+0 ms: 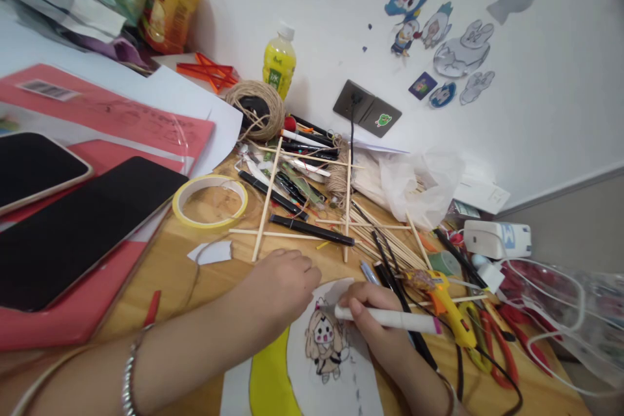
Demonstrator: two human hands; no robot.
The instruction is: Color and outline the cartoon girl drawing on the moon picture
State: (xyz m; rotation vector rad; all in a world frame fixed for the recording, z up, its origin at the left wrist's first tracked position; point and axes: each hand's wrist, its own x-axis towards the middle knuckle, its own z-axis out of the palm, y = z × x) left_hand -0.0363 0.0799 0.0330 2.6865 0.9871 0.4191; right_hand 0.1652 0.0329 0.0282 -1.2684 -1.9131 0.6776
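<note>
A drawing on white paper lies in front of me, with a small long-haired cartoon figure and a broad yellow curved band. In my right hand is a white marker with a pink end pointing right; its other end is over the figure's upper right. My left hand rests at the paper's upper left edge, its fingers curled and closed. What those fingers hold, if anything, is hidden. Just beyond both hands lies a black marker among thin wooden sticks.
To the left are a roll of yellow tape, a black tablet and a phone. Twine and a yellow drink bottle stand by the wall. A yellow glue gun, pliers and cables crowd the right.
</note>
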